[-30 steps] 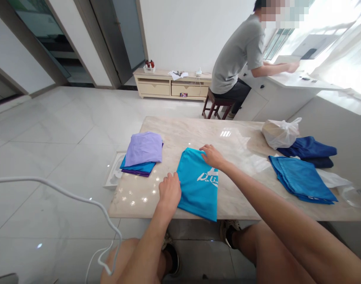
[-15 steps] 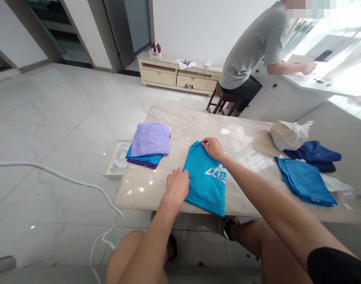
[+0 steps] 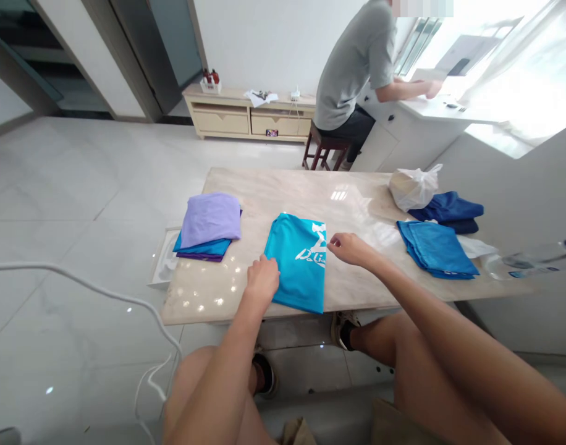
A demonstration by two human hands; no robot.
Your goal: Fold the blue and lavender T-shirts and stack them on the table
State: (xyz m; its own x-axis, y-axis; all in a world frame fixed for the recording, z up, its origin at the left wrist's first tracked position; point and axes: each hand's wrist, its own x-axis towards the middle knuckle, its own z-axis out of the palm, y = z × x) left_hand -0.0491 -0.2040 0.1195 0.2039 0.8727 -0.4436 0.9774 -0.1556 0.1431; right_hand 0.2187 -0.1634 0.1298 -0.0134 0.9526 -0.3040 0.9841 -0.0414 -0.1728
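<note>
You sit at a pale, marble-patterned counter [image 3: 366,287], both arms stretched over its near edge, with a folded turquoise cloth [image 3: 295,281] lying flat between your hands. White lettering and part of a white figure (both cut off by the fold) run up to the cloth's right edge. Your left hand [image 3: 263,278] rests at the cloth's left edge, knuckles up and fingers curled; whether it pinches the fabric or merely presses on it, you cannot tell from this angle. Your right hand [image 3: 351,248] is just beside the right edge, thumb and fingers drawn in toward one another near the print; whether they have hold of the fabric cannot be told either.

To the left on the counter, a lavender cloth [image 3: 211,216] tops a folded pile, with a blue cloth [image 3: 203,247] and a dark purple cloth [image 3: 206,256] showing beneath. To the right are a folded blue cloth [image 3: 438,250], a navy cloth [image 3: 450,207], a tied white plastic bag [image 3: 413,188] and, farther right, a clear bottle [image 3: 536,261] on its side. An open white box [image 3: 159,266] sits past the counter's left end. On the far side, a person in a gray shirt [image 3: 350,68] sits on a dark wooden stool [image 3: 328,142], beside a low cream cabinet [image 3: 222,120].
</note>
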